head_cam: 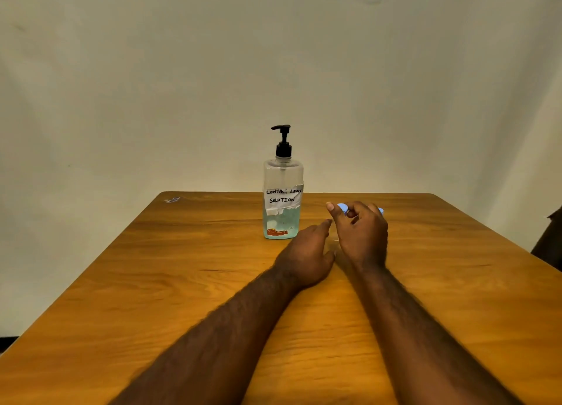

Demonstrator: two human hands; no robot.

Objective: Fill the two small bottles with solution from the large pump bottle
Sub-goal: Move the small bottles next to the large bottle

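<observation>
head view, one moment. the large pump bottle [282, 173] stands upright at centre frame, on the far half of the wooden tabletop [152, 283]. its black pump head [282, 140] has the spout turned toward frame left. pale blue-green liquid fills roughly the lower third of its clear body.

the left grip [304, 255], a bare hand, lies low over the tabletop just right of the bottle's base, fingers stretched and relaxed toward upper right, holding nothing. the right grip [362, 237] is raised just beside it, right of the bottle, thumb up and fingers curled. two light blue round caps [342, 207] peep out behind it, one at the thumb, one at the far knuckles. what lies under them is hidden, and whether the curled fingers pinch them cannot be told.

a torn white paper label [283, 196] on the bottle bears handwritten black capitals: "contact lens solution". a red label scrap [276, 231] near the base is unreadable. a small white mark [172, 200] sits at the tabletop's far left corner.
</observation>
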